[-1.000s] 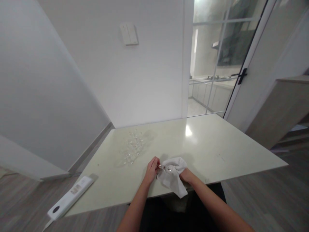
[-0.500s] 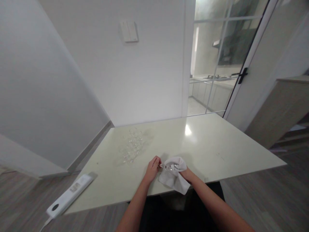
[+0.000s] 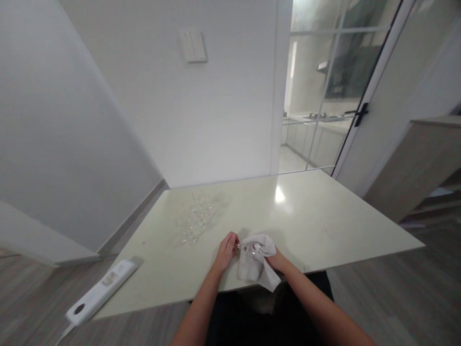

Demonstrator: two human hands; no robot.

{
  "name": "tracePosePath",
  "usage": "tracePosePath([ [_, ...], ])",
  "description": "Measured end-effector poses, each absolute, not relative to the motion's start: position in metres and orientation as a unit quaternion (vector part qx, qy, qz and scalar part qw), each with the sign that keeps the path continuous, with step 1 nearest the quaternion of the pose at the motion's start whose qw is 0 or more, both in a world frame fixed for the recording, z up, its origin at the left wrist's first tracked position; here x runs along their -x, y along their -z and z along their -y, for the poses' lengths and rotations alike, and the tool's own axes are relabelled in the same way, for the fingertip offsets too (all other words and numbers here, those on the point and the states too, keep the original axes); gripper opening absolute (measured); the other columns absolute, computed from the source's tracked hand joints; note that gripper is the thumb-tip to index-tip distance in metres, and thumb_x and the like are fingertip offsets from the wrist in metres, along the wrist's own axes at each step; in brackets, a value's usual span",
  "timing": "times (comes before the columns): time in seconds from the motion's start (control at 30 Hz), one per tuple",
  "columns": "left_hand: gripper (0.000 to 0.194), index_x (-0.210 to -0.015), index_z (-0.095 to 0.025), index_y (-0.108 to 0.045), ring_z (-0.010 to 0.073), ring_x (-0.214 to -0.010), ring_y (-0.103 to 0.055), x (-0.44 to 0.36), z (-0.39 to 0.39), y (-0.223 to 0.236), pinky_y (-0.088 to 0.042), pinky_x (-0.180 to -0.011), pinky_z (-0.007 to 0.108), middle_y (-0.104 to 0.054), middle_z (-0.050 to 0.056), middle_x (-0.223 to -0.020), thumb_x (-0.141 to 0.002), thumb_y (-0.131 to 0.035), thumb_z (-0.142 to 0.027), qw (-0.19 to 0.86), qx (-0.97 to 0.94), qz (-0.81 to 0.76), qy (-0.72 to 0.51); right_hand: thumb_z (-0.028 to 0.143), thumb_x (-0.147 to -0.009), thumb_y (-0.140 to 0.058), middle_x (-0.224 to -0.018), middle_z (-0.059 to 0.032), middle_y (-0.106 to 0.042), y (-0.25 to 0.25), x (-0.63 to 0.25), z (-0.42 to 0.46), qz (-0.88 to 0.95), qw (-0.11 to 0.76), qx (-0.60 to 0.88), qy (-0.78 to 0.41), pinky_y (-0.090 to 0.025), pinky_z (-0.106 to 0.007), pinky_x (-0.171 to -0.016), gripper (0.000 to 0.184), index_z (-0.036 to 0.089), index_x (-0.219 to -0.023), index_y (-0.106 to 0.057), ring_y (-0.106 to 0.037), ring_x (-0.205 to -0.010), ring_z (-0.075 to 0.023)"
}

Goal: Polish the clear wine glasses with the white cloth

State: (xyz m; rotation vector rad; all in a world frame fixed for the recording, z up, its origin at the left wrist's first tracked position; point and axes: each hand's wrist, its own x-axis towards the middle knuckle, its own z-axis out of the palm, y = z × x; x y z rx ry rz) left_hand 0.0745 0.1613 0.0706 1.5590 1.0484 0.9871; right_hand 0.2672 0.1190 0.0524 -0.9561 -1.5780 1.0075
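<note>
Your left hand is closed on one end of a small clear glass, its exact shape too small to tell. Your right hand is at the white cloth, which lies against the glass's other end; the cloth covers the fingers, so their closure cannot be told. Both hands are at the table's near edge.

The table is pale and glossy, with a bright reflection toward the back and faint marks at right. More clear glassware stands clustered left of centre. A white power strip lies across the left edge.

Beyond are a white wall with a switch, a glazed door with a black handle, and a grey wood floor.
</note>
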Motion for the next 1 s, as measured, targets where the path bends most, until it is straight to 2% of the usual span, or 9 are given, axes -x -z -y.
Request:
tracePosePath([
  [0.2,0.045,-0.073,-0.018,-0.049,0.0087,-0.041,-0.035,-0.074,-0.162,-0.069,-0.027,-0.043,0.021,-0.039,-0.006,-0.050,-0.088,-0.036,-0.059,0.474,-0.622,-0.445,-0.436,0.060,-0.074,-0.058,-0.107,-0.0094,-0.071,-0.054,-0.269,-0.117,0.593,0.526,0.427,-0.436,-0.028,-0.049,-0.111,0.045,0.024,-0.097,-0.072,-0.055,-0.117,-0.0292],
  [0.3,0.046,-0.075,-0.019,-0.049,0.0090,-0.039,-0.034,-0.073,-0.164,-0.067,-0.027,-0.043,0.021,-0.037,-0.007,-0.046,-0.088,-0.034,-0.060,0.460,-0.602,-0.459,-0.464,0.064,-0.074,-0.056,-0.111,-0.0101,-0.069,-0.044,-0.269,-0.121,0.547,0.548,0.461,-0.433,-0.025,-0.050,-0.112,0.051,0.023,-0.100,-0.071,-0.053,-0.119,-0.0289],
  [0.43,0.045,-0.077,-0.019,-0.049,0.0095,-0.039,-0.035,-0.073,-0.166,-0.065,-0.029,-0.043,0.021,-0.039,-0.007,-0.045,-0.087,-0.034,-0.061,0.454,-0.593,-0.465,-0.476,0.062,-0.078,-0.054,-0.112,-0.0093,-0.068,-0.034,-0.270,-0.124,0.489,0.586,0.471,-0.443,-0.024,-0.049,-0.113,0.051,0.022,-0.105,-0.068,-0.050,-0.123,-0.0265],
  [0.6,0.044,-0.076,-0.019,-0.050,0.0095,-0.038,-0.035,-0.072,-0.167,-0.063,-0.028,-0.042,0.021,-0.040,-0.007,-0.044,-0.088,-0.034,-0.059,0.451,-0.579,-0.474,-0.486,0.061,-0.083,-0.048,-0.105,-0.0068,-0.070,-0.028,-0.271,-0.129,0.477,0.606,0.441,-0.458,-0.025,-0.047,-0.112,0.047,0.022,-0.100,-0.069,-0.052,-0.120,-0.0241],
  [0.83,0.043,-0.075,-0.020,-0.049,0.0097,-0.038,-0.035,-0.072,-0.167,-0.063,-0.027,-0.041,0.021,-0.039,-0.007,-0.043,-0.088,-0.035,-0.058,0.454,-0.566,-0.481,-0.492,0.059,-0.069,-0.067,-0.117,-0.0099,-0.065,-0.029,-0.270,-0.120,0.443,0.585,0.463,-0.498,-0.033,-0.049,-0.107,0.050,0.022,-0.103,-0.067,-0.054,-0.118,-0.0285],
  [1.0,0.046,-0.072,-0.019,-0.051,0.0099,-0.040,-0.039,-0.071,-0.167,-0.064,-0.029,-0.042,0.022,-0.042,-0.006,-0.047,-0.087,-0.036,-0.060,0.455,-0.579,-0.475,-0.482,0.048,-0.082,-0.060,-0.127,-0.0092,-0.060,-0.042,-0.270,-0.115,0.564,0.530,0.374,-0.512,-0.028,-0.042,-0.111,0.042,0.022,-0.115,-0.062,-0.048,-0.125,-0.0233],
])
